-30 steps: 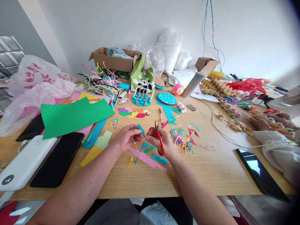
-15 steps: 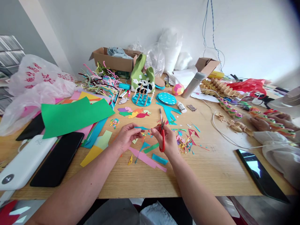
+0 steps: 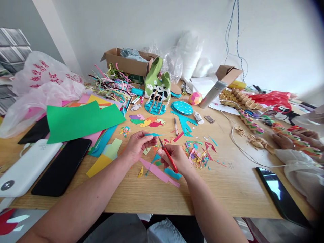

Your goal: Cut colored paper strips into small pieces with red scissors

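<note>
My left hand [image 3: 138, 145] pinches a small strip of blue paper [image 3: 155, 135] between thumb and fingers. Red-handled scissors [image 3: 170, 158] are gripped in my right hand [image 3: 176, 158], their blades pointing up and left close to the strip's right end. Whether the blades touch the paper I cannot tell. Beneath my hands lie a long pink paper strip [image 3: 158, 172], a blue paper piece [image 3: 172, 173] and a small yellow scrap [image 3: 141, 172]. A heap of coloured paper snippets [image 3: 198, 154] is right of my right hand. Beyond them lie several paper fish [image 3: 152, 122].
Green paper [image 3: 83, 121] tops stacked sheets at left, beside a black phone [image 3: 62, 167] and white power bank [image 3: 27, 168]. A grey bottle [image 3: 213, 94] stands at the back. Another phone [image 3: 280, 195] lies right, near a cable [image 3: 243, 153] and another person's hands [image 3: 283, 141].
My right hand has turned the scissors, so the blades now lean up and left toward the blue strip. A red paper strip now shows beyond my right hand. The view has shifted slightly.
</note>
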`<action>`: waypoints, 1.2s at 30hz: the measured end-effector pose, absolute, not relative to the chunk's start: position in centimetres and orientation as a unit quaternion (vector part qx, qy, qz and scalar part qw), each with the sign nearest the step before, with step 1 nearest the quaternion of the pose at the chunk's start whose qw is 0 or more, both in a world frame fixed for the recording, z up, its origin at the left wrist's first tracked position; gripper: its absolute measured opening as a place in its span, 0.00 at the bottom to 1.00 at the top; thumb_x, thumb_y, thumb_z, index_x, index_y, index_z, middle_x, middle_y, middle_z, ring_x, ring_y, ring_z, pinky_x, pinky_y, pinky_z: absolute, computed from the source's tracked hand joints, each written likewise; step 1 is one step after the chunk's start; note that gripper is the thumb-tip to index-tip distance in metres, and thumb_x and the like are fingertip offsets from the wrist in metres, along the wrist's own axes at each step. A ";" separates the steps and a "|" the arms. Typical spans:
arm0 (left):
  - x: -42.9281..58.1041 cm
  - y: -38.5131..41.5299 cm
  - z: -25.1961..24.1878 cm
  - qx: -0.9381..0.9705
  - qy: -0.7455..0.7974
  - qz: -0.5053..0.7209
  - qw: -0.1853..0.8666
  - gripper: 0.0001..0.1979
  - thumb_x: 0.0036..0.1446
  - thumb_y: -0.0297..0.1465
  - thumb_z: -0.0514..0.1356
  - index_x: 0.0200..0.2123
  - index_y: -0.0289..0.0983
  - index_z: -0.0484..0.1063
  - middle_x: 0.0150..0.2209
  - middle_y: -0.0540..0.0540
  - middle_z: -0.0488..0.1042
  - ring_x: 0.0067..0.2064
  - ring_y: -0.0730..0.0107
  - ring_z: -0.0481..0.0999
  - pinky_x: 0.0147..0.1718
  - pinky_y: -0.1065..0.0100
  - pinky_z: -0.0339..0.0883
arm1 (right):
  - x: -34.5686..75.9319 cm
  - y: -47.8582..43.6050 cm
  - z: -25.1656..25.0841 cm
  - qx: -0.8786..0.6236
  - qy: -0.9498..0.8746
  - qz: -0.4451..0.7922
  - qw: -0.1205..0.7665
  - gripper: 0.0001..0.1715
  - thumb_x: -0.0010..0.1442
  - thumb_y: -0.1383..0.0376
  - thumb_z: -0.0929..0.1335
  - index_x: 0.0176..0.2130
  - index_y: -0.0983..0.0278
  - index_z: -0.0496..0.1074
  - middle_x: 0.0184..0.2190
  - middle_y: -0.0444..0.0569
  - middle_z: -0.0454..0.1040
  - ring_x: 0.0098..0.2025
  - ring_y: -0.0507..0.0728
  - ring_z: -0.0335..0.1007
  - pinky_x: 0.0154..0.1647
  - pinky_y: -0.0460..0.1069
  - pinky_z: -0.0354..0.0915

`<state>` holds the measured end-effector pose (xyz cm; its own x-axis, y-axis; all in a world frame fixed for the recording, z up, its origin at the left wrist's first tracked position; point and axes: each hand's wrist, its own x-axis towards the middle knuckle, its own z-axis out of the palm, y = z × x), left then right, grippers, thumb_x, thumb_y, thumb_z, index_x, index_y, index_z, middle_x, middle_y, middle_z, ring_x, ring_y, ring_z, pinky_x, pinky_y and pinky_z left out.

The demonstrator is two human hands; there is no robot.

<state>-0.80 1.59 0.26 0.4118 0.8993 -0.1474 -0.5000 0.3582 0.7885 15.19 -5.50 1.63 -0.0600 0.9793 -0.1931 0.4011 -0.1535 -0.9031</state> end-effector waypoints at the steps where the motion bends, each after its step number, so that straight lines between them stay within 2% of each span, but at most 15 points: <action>1: -0.8 1.6 0.2 0.336 0.295 0.457 0.769 0.12 0.41 0.31 0.70 0.28 0.34 0.72 0.28 0.46 0.79 0.31 0.67 0.79 0.37 0.65 0.71 | 15.2 -5.4 1.6 -0.611 -0.568 0.458 0.307 0.29 0.52 0.43 0.70 0.22 0.65 0.64 0.16 0.45 0.70 0.16 0.54 0.70 0.13 0.43 0.57; 7: -0.8 1.5 0.1 0.335 0.275 0.441 0.786 0.10 0.42 0.30 0.69 0.28 0.33 0.73 0.28 0.45 0.79 0.32 0.68 0.78 0.38 0.66 0.70 | 15.1 -5.3 1.6 -0.621 -0.572 0.448 0.295 0.29 0.51 0.43 0.70 0.23 0.65 0.65 0.17 0.46 0.71 0.17 0.54 0.71 0.14 0.43 0.58; 17: -0.3 1.0 -0.6 0.337 0.254 0.422 0.802 0.06 0.45 0.28 0.68 0.28 0.34 0.74 0.31 0.46 0.80 0.33 0.69 0.78 0.37 0.69 0.69 | 14.4 -5.5 1.3 -0.617 -0.538 0.455 0.350 0.28 0.52 0.44 0.70 0.23 0.65 0.65 0.18 0.46 0.71 0.16 0.53 0.70 0.14 0.43 0.60; 26: -0.2 0.9 -0.3 0.340 0.288 0.419 0.791 0.08 0.40 0.29 0.69 0.25 0.33 0.75 0.26 0.46 0.78 0.31 0.70 0.76 0.35 0.68 0.68 | 14.4 -5.3 1.2 -0.604 -0.532 0.475 0.355 0.28 0.52 0.45 0.70 0.22 0.65 0.66 0.17 0.46 0.71 0.14 0.51 0.67 0.13 0.43 0.59; 36: -0.1 0.8 0.0 0.350 0.299 0.429 0.777 0.08 0.38 0.30 0.70 0.22 0.33 0.76 0.24 0.47 0.77 0.28 0.72 0.74 0.33 0.69 0.67 | 14.3 -5.5 0.9 -0.593 -0.545 0.483 0.343 0.26 0.53 0.45 0.70 0.25 0.65 0.67 0.19 0.46 0.73 0.17 0.53 0.70 0.16 0.44 0.60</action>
